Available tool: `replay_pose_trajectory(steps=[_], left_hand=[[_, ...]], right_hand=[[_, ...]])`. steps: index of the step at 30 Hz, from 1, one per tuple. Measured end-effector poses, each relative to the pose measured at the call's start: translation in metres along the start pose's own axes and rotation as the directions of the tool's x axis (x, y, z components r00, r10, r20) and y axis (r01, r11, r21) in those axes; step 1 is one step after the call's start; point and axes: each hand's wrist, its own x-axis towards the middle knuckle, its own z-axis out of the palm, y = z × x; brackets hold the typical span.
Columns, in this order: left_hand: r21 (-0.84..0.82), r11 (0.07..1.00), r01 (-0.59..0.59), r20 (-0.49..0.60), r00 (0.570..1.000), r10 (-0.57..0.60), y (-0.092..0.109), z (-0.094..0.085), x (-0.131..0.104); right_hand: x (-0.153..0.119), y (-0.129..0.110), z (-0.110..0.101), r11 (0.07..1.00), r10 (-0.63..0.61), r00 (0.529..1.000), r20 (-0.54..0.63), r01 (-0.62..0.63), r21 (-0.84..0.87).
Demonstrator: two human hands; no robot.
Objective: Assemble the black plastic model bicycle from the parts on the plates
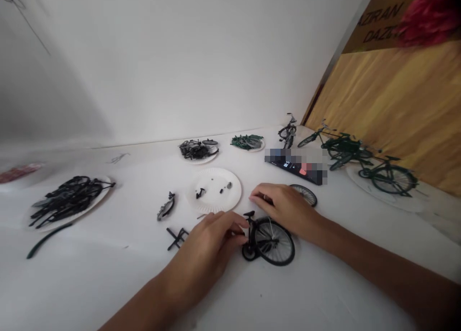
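Observation:
A black model bicycle (269, 242), with a saddle, chainring and one spoked wheel in sight, stands on the white table. My left hand (219, 237) is closed on the front of its frame, thumb and fingertips pinching it; that part is hidden. Just behind the saddle, my right hand (277, 204) has its thumb and fingers drawn together; whatever they hold, if anything, is too small or hidden. A loose spoked wheel (306, 195) lies partly behind the right hand. The white paper plate (230, 204) beyond my hands carries several tiny dark parts.
Black bicycle parts fill plates at left (94, 207) and back (212, 158); a third plate bears green parts (248, 141). Loose pieces (166, 207) lie left of the middle plate. A phone (295, 170) lies at right, near assembled bicycles (391, 175) and a wooden panel (396, 105).

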Motion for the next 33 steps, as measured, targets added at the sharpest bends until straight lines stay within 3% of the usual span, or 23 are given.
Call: replay_pose_trajectory(steps=[4, 7, 12, 16, 19, 26, 30, 33], left_hand=[[-0.057, 0.989, 0.135, -0.052, 0.989, -0.138, -0.002, 0.009, 0.007], [0.054, 0.997, 0.051, -0.07, 0.996, -0.048, 0.0, 0.014, 0.007], [0.193, 0.975, -0.106, -0.005, 0.994, 0.109, 0.006, 0.012, -0.001], [0.276, 0.954, -0.118, 0.012, 0.993, 0.12, 0.007, 0.013, -0.008], [0.323, 0.942, -0.095, -0.034, 0.993, 0.111, 0.005, 0.017, -0.011], [0.308, 0.947, -0.089, -0.066, 0.991, 0.115, 0.0, 0.019, -0.011], [0.314, 0.944, -0.098, -0.134, 0.98, 0.147, -0.001, 0.015, -0.011], [0.33, 0.939, -0.101, -0.126, 0.981, 0.15, 0.0, 0.012, -0.011]], right_hand=[[-0.004, 0.0, -0.004, 1.0, -0.005, 1.0, 0.022, 0.005, 0.022], [-0.005, 0.001, -0.006, 0.999, 0.001, 1.0, 0.029, -0.003, 0.041], [-0.005, 0.004, -0.004, 0.995, 0.019, 0.999, 0.046, -0.024, 0.101], [-0.006, 0.002, -0.008, 0.987, 0.025, 1.0, 0.019, -0.028, 0.156], [-0.009, -0.005, -0.017, 0.98, -0.055, 0.998, 0.012, 0.051, 0.193], [-0.02, -0.022, -0.032, 0.936, -0.296, 0.93, 0.218, 0.237, 0.259], [-0.025, -0.017, -0.027, 0.952, -0.299, 0.914, 0.274, 0.265, 0.157], [-0.029, -0.015, -0.02, 0.961, -0.271, 0.917, 0.293, 0.243, 0.128]])
